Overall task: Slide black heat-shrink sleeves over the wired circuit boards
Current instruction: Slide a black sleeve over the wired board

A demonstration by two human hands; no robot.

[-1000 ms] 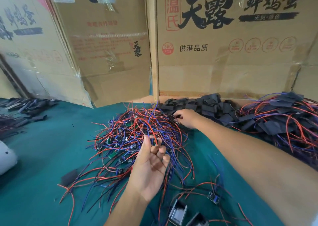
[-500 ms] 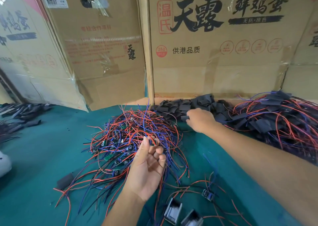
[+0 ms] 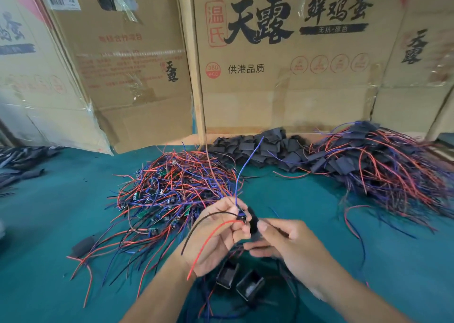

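A small wired circuit board (image 3: 242, 216) is pinched in the fingers of the left hand (image 3: 216, 236), its red and black leads trailing over the palm. A black heat-shrink sleeve (image 3: 253, 222), touching the board's right end, is pinched by the right hand (image 3: 282, 239) above bare green table cloth (image 3: 49, 224).

Left hand (image 3: 216, 234) pinches a wired circuit board (image 3: 242, 217); right hand (image 3: 285, 239) holds a black sleeve (image 3: 253, 222) against it. Loose boards (image 3: 172, 187) heaped mid-table, sleeves (image 3: 258, 148) along the far edge.
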